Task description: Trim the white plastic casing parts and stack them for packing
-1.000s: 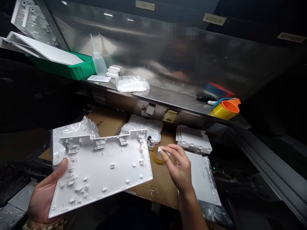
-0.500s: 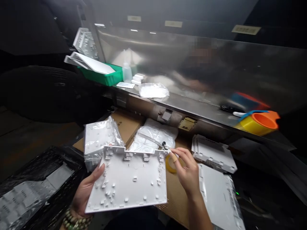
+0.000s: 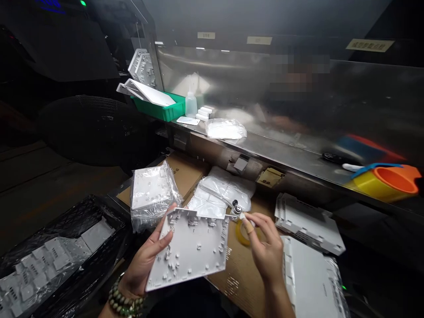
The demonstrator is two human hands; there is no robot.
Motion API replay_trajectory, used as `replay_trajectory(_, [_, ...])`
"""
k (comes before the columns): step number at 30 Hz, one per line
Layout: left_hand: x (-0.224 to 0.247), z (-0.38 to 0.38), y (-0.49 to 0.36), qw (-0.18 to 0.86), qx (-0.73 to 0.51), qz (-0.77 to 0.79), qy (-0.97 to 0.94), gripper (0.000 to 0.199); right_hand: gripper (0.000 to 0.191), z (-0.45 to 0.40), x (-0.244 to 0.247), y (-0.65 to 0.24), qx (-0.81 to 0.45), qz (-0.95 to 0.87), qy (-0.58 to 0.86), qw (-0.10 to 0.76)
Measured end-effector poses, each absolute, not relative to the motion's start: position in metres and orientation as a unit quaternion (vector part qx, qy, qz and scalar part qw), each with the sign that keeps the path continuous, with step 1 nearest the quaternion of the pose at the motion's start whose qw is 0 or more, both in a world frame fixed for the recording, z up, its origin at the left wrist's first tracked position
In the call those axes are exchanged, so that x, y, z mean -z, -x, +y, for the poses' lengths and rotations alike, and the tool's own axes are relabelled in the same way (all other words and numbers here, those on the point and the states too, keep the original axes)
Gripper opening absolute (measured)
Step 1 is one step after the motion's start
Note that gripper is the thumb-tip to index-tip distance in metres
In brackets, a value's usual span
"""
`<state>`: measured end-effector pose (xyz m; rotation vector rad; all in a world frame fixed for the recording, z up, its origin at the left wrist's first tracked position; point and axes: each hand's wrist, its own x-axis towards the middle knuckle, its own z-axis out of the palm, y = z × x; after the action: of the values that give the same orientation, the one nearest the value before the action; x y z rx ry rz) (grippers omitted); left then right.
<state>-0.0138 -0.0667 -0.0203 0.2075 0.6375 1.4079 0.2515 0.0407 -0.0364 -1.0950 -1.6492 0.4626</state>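
My left hand (image 3: 144, 263), with a beaded bracelet at the wrist, grips a white plastic panel (image 3: 190, 245) by its left side, thumb on the inner face. Small posts and clips stand out from that face, and the panel is tilted. My right hand (image 3: 268, 249), a tan strip round one finger, pinches a small white-handled tool with a shiny round metal end (image 3: 237, 210) at the panel's upper right corner. Its exact kind is unclear. Just behind that hand lies a yellow tape roll (image 3: 243, 233), partly hidden.
Bagged white panels (image 3: 154, 190) stand on cardboard at left, beside clear plastic bags (image 3: 212, 190). More white panels (image 3: 308, 225) are stacked at right. A black-lined crate (image 3: 82, 265) holds white parts. The metal shelf bears a green bin (image 3: 168, 110), a bottle (image 3: 191, 106) and a yellow-orange holder (image 3: 387, 181).
The panel has turned, its right edge swinging away, and the left hand has come right with it. The right hand stays at its upper right corner. The whole view has shifted.
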Motion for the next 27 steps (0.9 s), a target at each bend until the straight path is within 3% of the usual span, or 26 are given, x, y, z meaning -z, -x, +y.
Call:
replay_trajectory(6, [0.009,-0.063,-0.031,0.654,-0.608,0.421,-0.159,0.056,0.021,0.013,-0.002,-0.190,-0.225,-0.735,0.330,0.548])
replay_trajectory(16, [0.028,-0.063,-0.041,0.632,-0.611,0.423,-0.218,0.052,0.022,0.015,0.016,-0.181,-0.194,-0.761,0.321,0.529])
replay_trajectory(20, [0.039,-0.069,-0.030,0.679,-0.604,0.382,-0.168,0.068,0.019,0.040,0.059,-0.211,-0.179,-0.740,0.409,0.503])
replay_trajectory(23, [0.051,-0.077,-0.012,0.672,-0.635,0.360,-0.127,0.075,0.033,0.075,0.118,-0.262,-0.154,-0.675,0.537,0.482])
replay_trajectory(27, [0.069,-0.095,0.018,0.639,-0.703,0.298,-0.093,0.078,0.031,0.109,0.188,-0.316,-0.191,-0.693,0.624,0.306])
